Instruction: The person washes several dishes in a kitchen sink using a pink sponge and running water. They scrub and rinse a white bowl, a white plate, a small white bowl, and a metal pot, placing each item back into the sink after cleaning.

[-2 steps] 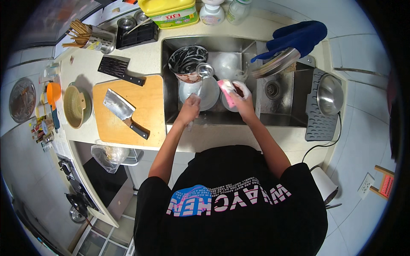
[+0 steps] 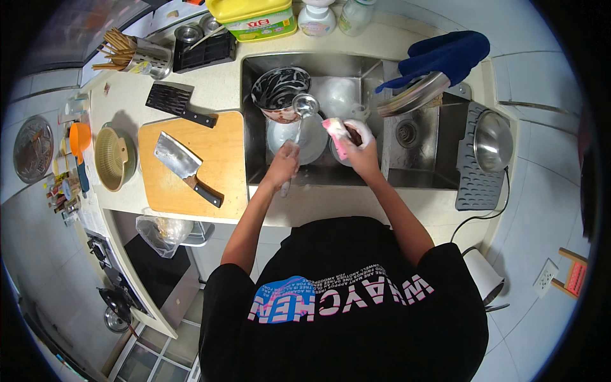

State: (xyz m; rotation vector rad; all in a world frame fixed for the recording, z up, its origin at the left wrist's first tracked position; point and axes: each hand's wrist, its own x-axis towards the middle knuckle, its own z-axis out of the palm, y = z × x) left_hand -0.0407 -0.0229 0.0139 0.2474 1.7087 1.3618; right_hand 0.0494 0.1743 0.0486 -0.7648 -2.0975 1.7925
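Over the left basin of the steel sink (image 2: 375,67), my left hand (image 2: 284,164) is closed round the handle of a metal ladle (image 2: 306,105), bowl pointing away from me. My right hand (image 2: 364,149) grips a pink sponge (image 2: 337,138) with white foam on it, apart from the ladle. Beneath the hands lies a pale, translucent bowl (image 2: 312,143). Behind the ladle sits a dark-lined pot (image 2: 280,89) streaked with suds. A whitish rounded bowl (image 2: 338,97) is at the back of the basin.
Left of the sink, a cleaver (image 2: 178,156) lies on a wooden board (image 2: 156,194), with a black-bladed cleaver (image 2: 170,99) behind it. A blue cloth (image 2: 439,57) hangs over a steel faucet-side pan shape (image 2: 414,95). At right, a steel bowl (image 2: 492,141) rests on a grey mat (image 2: 476,191).
My right hand has turned slightly, bringing the pink sponge a little to the left. My left hand and the ladle have hardly moved.
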